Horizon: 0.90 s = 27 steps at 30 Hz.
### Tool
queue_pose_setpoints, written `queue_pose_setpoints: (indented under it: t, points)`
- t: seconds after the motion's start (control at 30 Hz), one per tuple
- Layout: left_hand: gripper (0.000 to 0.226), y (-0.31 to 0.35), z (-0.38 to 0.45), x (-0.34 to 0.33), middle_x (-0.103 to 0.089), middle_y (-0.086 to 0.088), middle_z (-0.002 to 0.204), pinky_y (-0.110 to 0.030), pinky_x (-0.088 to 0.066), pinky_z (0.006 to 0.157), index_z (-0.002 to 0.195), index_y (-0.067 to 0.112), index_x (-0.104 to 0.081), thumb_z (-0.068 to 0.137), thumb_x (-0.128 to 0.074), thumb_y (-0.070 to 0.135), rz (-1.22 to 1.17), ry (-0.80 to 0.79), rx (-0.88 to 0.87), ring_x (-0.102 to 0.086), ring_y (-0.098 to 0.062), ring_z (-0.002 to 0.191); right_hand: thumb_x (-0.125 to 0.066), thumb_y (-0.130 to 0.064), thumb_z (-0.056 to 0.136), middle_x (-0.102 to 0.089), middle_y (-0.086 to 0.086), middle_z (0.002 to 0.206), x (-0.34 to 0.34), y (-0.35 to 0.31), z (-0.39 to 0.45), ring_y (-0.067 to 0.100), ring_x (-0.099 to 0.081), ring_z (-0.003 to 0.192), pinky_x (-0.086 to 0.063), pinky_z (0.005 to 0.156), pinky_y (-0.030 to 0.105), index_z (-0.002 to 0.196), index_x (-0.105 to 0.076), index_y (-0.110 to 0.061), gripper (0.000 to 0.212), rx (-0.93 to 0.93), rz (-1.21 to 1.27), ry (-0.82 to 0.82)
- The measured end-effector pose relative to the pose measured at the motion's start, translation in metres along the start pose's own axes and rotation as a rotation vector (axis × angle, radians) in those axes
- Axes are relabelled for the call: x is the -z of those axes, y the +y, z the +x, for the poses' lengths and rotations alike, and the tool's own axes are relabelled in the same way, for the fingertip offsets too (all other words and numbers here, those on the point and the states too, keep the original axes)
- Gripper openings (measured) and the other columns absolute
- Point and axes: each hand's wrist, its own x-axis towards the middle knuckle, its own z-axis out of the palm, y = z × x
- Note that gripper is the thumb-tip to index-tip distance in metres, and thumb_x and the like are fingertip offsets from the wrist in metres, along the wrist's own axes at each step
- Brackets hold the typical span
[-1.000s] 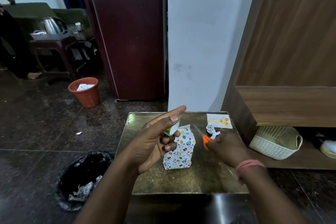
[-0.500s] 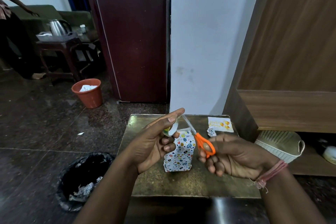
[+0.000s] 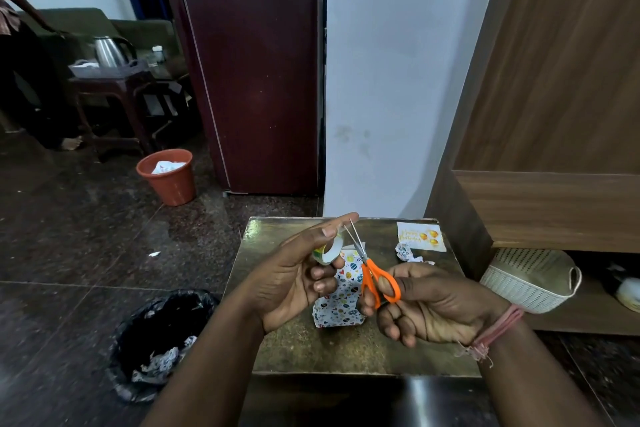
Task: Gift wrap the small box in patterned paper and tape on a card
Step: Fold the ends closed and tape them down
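The small box [image 3: 341,302], wrapped in white paper with coloured dots and hearts, stands on the low brass-coloured table [image 3: 346,354], partly hidden behind my hands. My left hand [image 3: 294,274] holds a roll of clear tape [image 3: 329,250] above the box, forefinger stretched out over it. My right hand [image 3: 429,305] grips orange-handled scissors [image 3: 375,279], whose blades are parted and point up at the tape near my left fingertip. A white birthday card [image 3: 420,236] with gold balloons lies at the table's far right corner.
A crumpled scrap of patterned paper [image 3: 407,251] lies next to the card. A black bin [image 3: 162,340] with paper scraps sits on the floor left of the table, an orange bucket [image 3: 166,177] farther back. A white basket [image 3: 530,277] stands on the shelf at right.
My right hand picked up the scissors from the table's right side and raised them to the tape; the blades have parted at the strip near my left forefinger.
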Motion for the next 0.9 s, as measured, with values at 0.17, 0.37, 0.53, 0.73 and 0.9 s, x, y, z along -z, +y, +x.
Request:
queue_pose_setpoints:
  t: [0.17, 0.37, 0.53, 0.73, 0.9]
  points:
    - [0.055, -0.001, 0.000, -0.001, -0.053, -0.006, 0.085, -0.020, -0.032, 0.057, 0.136, 0.024, -0.068, 0.084, -0.074, 0.040, 0.017, -0.024, 0.041, -0.030, -0.007, 0.063, -0.074, -0.027, 0.092, -0.057, 0.020, 0.101, 0.002, -0.001, 0.001, 0.020, -0.068, 0.071, -0.060, 0.056, 0.026, 0.103, -0.065, 0.004, 0.035, 0.019, 0.017, 0.000]
    - [0.057, -0.001, -0.001, -0.001, -0.053, -0.006, 0.085, -0.019, -0.032, 0.055, 0.136, 0.022, -0.067, 0.082, -0.075, 0.039, 0.031, -0.044, 0.056, -0.029, -0.007, 0.062, -0.074, -0.026, 0.092, -0.058, 0.019, 0.098, 0.003, 0.000, 0.002, 0.020, -0.068, 0.070, -0.059, 0.054, 0.025, 0.103, -0.065, 0.005, 0.033, 0.042, 0.025, 0.003]
    - [0.056, 0.000, -0.002, 0.001, -0.055, -0.007, 0.085, -0.019, -0.033, 0.055, 0.137, 0.022, -0.066, 0.084, -0.074, 0.038, 0.028, -0.055, 0.043, -0.027, -0.008, 0.063, -0.075, -0.018, 0.091, -0.056, 0.019, 0.093, 0.001, -0.002, 0.001, 0.017, -0.069, 0.065, -0.058, 0.050, 0.023, 0.098, -0.065, 0.005, 0.027, 0.064, 0.039, 0.049]
    - [0.058, 0.001, -0.002, 0.003, -0.057, -0.007, 0.087, -0.019, -0.036, 0.056, 0.140, 0.027, -0.064, 0.083, -0.076, 0.033, 0.044, -0.061, 0.024, -0.032, -0.008, 0.064, -0.077, -0.019, 0.089, -0.060, 0.019, 0.098, 0.003, -0.006, -0.011, 0.021, -0.067, 0.078, -0.058, 0.062, 0.026, 0.102, -0.064, 0.005, 0.030, 0.105, -0.083, 0.076]
    - [0.061, 0.002, -0.001, 0.003, -0.049, -0.016, 0.098, -0.023, -0.035, 0.059, 0.143, 0.031, -0.060, 0.084, -0.076, 0.028, 0.072, -0.067, -0.049, -0.030, -0.009, 0.066, -0.075, -0.015, 0.088, -0.067, 0.019, 0.090, 0.024, -0.007, -0.017, 0.023, -0.065, 0.072, -0.053, 0.060, 0.027, 0.095, -0.069, 0.003, 0.020, 0.153, -0.231, 0.621]
